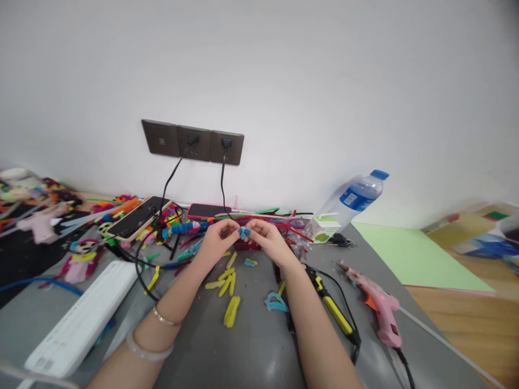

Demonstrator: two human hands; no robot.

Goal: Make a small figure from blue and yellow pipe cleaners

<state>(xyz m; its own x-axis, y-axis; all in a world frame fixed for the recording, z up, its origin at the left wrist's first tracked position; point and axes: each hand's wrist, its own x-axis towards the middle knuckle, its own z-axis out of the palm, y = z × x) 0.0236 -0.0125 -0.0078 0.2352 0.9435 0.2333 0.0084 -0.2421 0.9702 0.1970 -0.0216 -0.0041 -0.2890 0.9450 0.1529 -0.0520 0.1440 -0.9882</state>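
Note:
A small blue fuzzy piece (243, 233) is pinched between both hands above the grey table (259, 351). My left hand (221, 237) closes thumb and finger on its left side. From the right, my right hand (265, 237) grips the same piece with its fingertips. Several yellow fuzzy strips (227, 282) lie below the hands, with a thicker yellow piece (231, 312) nearer to me. A light blue looped piece (276, 302) rests beside my right forearm, and a small blue and yellow piece (251, 262) lies just under the hands.
A pink glue gun (379, 305) and a yellow-black tool (334, 310) lie at the right. A bottle (363, 194) stands by the wall. At the left are a white power strip (87, 316), a phone (140, 219), cables and coloured craft pieces.

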